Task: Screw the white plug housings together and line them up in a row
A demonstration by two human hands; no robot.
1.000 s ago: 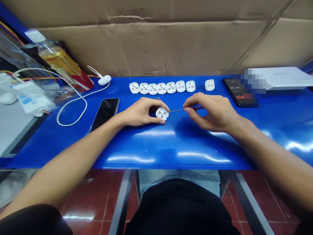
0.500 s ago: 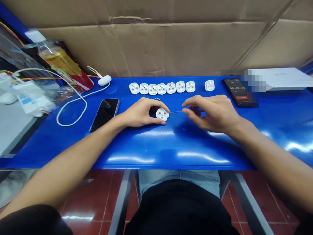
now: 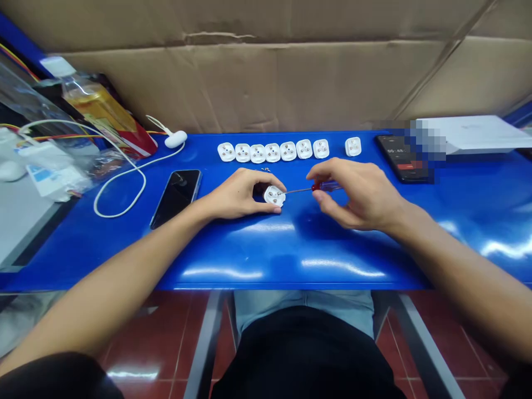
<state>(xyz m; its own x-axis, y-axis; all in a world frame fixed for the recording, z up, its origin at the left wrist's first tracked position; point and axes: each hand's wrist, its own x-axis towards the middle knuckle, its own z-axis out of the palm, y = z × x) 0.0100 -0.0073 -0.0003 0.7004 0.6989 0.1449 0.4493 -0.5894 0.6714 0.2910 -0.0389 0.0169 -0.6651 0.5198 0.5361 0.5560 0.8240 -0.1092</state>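
My left hand (image 3: 239,194) is curled round a small white plug part (image 3: 275,195) with metal contacts, holding it tilted on the blue table (image 3: 257,249). My right hand (image 3: 357,191) pinches a thin screwdriver (image 3: 316,188) with a red handle; its metal shaft points left and its tip touches the plug part. Behind my hands lies a row of several identical white plug parts (image 3: 272,151), with one more plug part (image 3: 353,146) standing apart to the right. A few tiny screws (image 3: 264,169) lie just behind my left hand.
A black phone (image 3: 176,190) lies left of my left hand, beside a white cable (image 3: 120,191) and its white plug end (image 3: 175,138). Another phone (image 3: 401,157) with a timer and a white box (image 3: 477,133) sit at the right. Bags and a bottle (image 3: 95,105) crowd the far left. Cardboard (image 3: 266,72) walls the back.
My right hand has turned the screwdriver slightly between its fingers, so the red handle now shows more. My left hand keeps the plug part in place. The view shifted a little.
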